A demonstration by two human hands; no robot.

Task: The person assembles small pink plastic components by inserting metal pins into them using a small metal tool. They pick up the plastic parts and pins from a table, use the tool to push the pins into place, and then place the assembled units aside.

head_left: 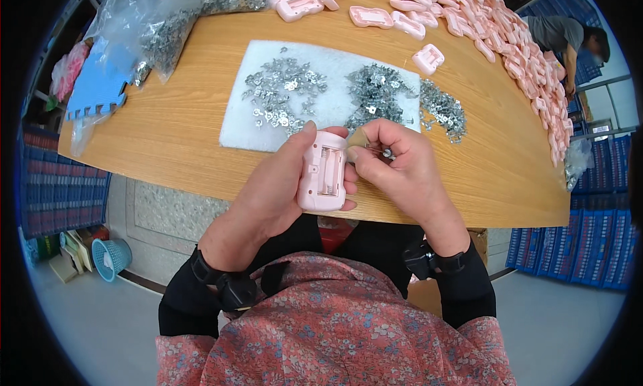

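Upright in my left hand [262,185] is a pale pink plastic casing [313,197] with an open battery compartment. Metal springs show inside that compartment, and my fingers wrap around the casing from behind. At the casing's upper right edge, my right hand [402,168] is closed in a pinch, a tan covering on one fingertip. A small metal battery contact [388,153] shows between its curled fingers. Just beyond my hands lies a white foam sheet [234,121] with two heaps of metal contacts, the left heap [284,85] and the denser right heap [378,95].
More contacts [443,111] spill onto the wooden table [495,178] right of the foam. Many pink casings [495,34] pile along the far right edge. Plastic bags of metal parts [167,34] and a blue foam mat [97,81] sit left. A person [562,38] bends at far right.
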